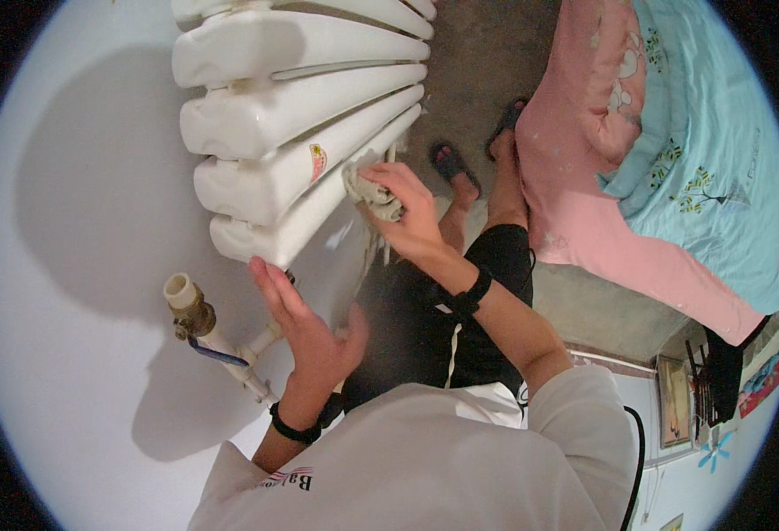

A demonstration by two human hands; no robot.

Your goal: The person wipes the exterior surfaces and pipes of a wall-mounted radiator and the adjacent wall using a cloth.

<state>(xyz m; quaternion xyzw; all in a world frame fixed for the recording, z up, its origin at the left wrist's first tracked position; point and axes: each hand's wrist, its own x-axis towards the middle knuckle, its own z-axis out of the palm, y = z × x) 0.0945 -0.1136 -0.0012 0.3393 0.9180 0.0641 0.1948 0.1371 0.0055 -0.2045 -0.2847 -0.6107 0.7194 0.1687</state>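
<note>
Radiator (252, 124): white, multi-column
Right hand (412, 217): wrapped round greyish cloth (377, 196), bunched probably to fit the palm
Left hand (312, 334): fingers extended, empty, fingertips at radiator's end, likely for balance

Shirt (460, 460): white, short-sleeved, filling 6 o'clock
Print (292, 480): dark lettering with reddish strokes, on the shirt at 7 o'clock
Left hand (317, 341): bare; black band (296, 425) round its wrist, 7 o'clock
Right hand (413, 215): bare; black strap (473, 297) round its wrist, 4 o'clock
Shorts (505, 252): black
Cord (454, 354): pale, twisted, at the waist, 5 o'clock
Sandals (446, 161): dark, open-toed, 1 o'clock
Cable (641, 451): black, thin, curving beside the right sleeve, 4 o'clock
</note>
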